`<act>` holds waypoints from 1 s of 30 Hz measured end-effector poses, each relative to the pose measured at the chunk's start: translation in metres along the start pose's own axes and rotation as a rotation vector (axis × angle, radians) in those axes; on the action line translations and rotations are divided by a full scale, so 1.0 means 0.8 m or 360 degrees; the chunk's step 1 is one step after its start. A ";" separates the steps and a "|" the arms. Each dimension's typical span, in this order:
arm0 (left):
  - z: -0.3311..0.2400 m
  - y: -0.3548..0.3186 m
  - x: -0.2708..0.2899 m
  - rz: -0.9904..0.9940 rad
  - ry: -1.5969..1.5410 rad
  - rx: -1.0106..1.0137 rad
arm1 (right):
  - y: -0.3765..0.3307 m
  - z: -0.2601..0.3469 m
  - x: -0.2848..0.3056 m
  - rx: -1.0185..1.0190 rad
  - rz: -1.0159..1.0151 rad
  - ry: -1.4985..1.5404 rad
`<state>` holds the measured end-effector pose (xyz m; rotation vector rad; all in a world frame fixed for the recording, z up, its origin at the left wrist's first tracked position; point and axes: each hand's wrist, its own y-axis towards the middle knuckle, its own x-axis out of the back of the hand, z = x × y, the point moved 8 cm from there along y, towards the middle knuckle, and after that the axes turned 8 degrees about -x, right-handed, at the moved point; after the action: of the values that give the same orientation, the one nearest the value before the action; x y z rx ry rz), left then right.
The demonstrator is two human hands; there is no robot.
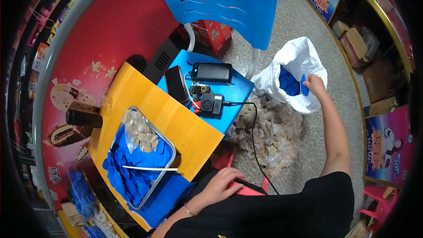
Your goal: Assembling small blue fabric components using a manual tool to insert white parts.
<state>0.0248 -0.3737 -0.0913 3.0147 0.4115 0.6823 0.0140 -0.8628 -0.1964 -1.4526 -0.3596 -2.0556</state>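
At the far right my right hand (314, 84) is closed on a small flat blue piece (304, 86), just inside the mouth of a white woven sack (282, 57). More blue pieces (288, 81) lie inside that sack. My left hand (223, 187) lies flat with its fingers stretched out, by a pink plastic seat edge (249, 190), and holds nothing. On the yellow table to the left, a metal tray (172, 155) is heaped with similar blue pieces (128, 174). A clear bag of tan lumps (140, 131) and a thin white stick (150, 168) rest on the heap.
A blue chair (220, 0) carries a black phone (176, 83), a black power bank (212, 72) and a boxy black device (212, 105). From that device a black cable hangs to the floor. Crumpled bags of tan material (273, 134) are piled beside the sack. A dark cup (83, 117) stands left.
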 end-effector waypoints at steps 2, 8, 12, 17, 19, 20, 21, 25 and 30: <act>0.011 0.007 -0.021 0.0124 -0.0049 -0.0090 | 0.006 0.006 -0.046 0.0017 0.0237 -0.0538; 0.040 0.023 -0.042 0.0301 0.0197 0.0029 | 0.027 -0.004 -0.106 0.0058 0.0514 -0.1059; 0.049 0.027 -0.046 0.0336 0.0241 0.0117 | 0.047 0.011 -0.088 0.0078 0.0641 -0.1127; 0.055 0.032 -0.048 0.0400 0.0295 0.0213 | 0.081 -0.016 -0.123 -0.0303 0.0640 -0.0627; 0.056 0.033 -0.045 0.0391 0.0288 0.0225 | 0.091 -0.018 -0.156 -0.0283 0.0711 -0.0489; 0.055 0.034 -0.044 0.0383 0.0270 0.0222 | 0.098 -0.023 -0.169 -0.0301 0.0658 -0.0461; 0.056 0.035 -0.043 0.0391 0.0279 0.0234 | 0.104 -0.026 -0.182 -0.0317 0.0605 -0.0431; 0.062 0.033 -0.045 0.0398 0.0269 0.0258 | 0.140 -0.052 -0.233 -0.0283 0.0469 -0.0402; 0.064 0.033 -0.046 0.0397 0.0211 0.0274 | 0.174 -0.061 -0.260 -0.0387 0.0464 -0.0160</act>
<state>0.0214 -0.4068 -0.1505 3.2291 0.0999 0.9105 0.1080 -0.9345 -0.4219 -1.6468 0.0652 -1.8426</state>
